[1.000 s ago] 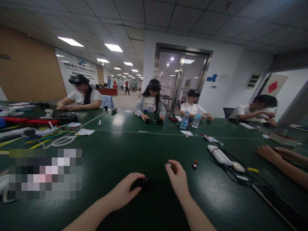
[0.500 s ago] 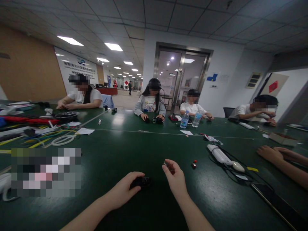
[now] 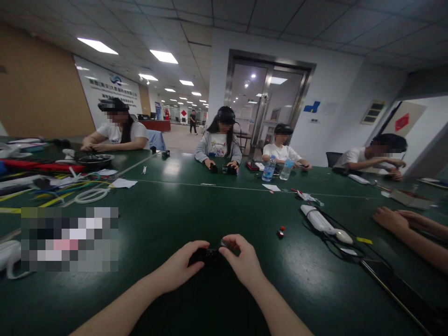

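My left hand [image 3: 180, 263] is closed around the left side of a small black object [image 3: 210, 253], thumb and fingers curled on it; dark shade hides its details. Close by on the right, my right hand [image 3: 243, 256] pinches a small dark piece [image 3: 223, 243] between thumb and fingertips. That piece is near the black object's right edge; whether they touch I cannot tell. To the right on the green table [image 3: 154, 219] lies a small shiny piece with a red end [image 3: 281, 232], apart from both hands.
At the right lie a white power strip [image 3: 317, 219], a white mouse [image 3: 343, 236] with black cable, and another person's hands [image 3: 390, 219]. Cables [image 3: 93, 195] and papers [image 3: 124, 183] crowd the left. Two water bottles [image 3: 269, 169] stand across the table, where several people sit.
My right hand has moved left, bringing its small piece close to the black object. My left hand keeps its hold. The view has tilted slightly.
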Tool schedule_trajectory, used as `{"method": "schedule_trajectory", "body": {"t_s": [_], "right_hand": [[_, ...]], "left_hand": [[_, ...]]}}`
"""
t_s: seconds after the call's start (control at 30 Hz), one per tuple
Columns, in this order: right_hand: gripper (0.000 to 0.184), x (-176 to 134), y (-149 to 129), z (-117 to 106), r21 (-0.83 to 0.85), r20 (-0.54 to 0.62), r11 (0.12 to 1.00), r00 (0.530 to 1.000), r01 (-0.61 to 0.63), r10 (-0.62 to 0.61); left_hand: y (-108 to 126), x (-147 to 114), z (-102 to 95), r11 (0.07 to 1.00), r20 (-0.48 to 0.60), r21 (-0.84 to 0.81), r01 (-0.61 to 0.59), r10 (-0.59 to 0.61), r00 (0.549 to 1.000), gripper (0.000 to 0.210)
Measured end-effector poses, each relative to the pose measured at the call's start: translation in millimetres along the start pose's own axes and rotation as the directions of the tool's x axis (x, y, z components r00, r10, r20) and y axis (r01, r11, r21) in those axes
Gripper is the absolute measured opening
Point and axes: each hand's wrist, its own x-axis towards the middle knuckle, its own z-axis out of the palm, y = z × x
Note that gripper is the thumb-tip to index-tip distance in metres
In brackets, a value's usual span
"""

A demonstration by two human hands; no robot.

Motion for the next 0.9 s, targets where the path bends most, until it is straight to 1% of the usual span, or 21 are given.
{"method": "schedule_trajectory", "body": {"t_s": [0.17,0.33,0.47,0.57,0.73,0.83,0.9], "right_hand": [[0.018,-3.4,-5.2,7.8,-0.059,0.150,0.997,0.988,0.044,-0.035],[0.017,-2.7,-1.1,15.0,-0.083,0.222,0.995,0.974,0.063,-0.044],[0.016,-2.8,0.2,16.9,-0.095,0.245,0.993,0.969,0.065,-0.040],[0.017,-3.8,-2.2,15.3,-0.102,0.260,0.992,0.964,0.076,-0.048],[0.018,-3.9,-3.6,15.2,-0.137,0.260,0.988,0.965,0.066,-0.029],[0.026,-1.4,-0.6,13.6,-0.165,0.257,0.985,0.966,0.040,0.004],[0.032,1.2,3.3,8.2,-0.165,0.239,0.986,0.970,0.001,0.039]], "left_hand": [[0.1,0.7,0.3,0.999,-0.011,-0.012,-0.041,0.041,0.999,0.043],[1.9,-0.2,0.4,0.998,-0.009,-0.022,-0.063,0.063,0.998,0.040],[6.4,-1.3,-1.5,0.998,0.005,-0.022,-0.066,0.067,0.998,0.034],[5.2,-1.0,-2.1,0.998,0.018,-0.013,-0.065,0.065,0.998,0.032],[4.0,-0.7,0.4,0.994,0.032,0.034,-0.108,0.107,0.994,0.029],[8.3,-1.1,-1.4,0.990,0.053,0.084,-0.111,0.107,0.993,0.029],[6.9,-0.5,-8.9,0.987,0.053,0.122,-0.104,0.099,0.994,0.030]]}}
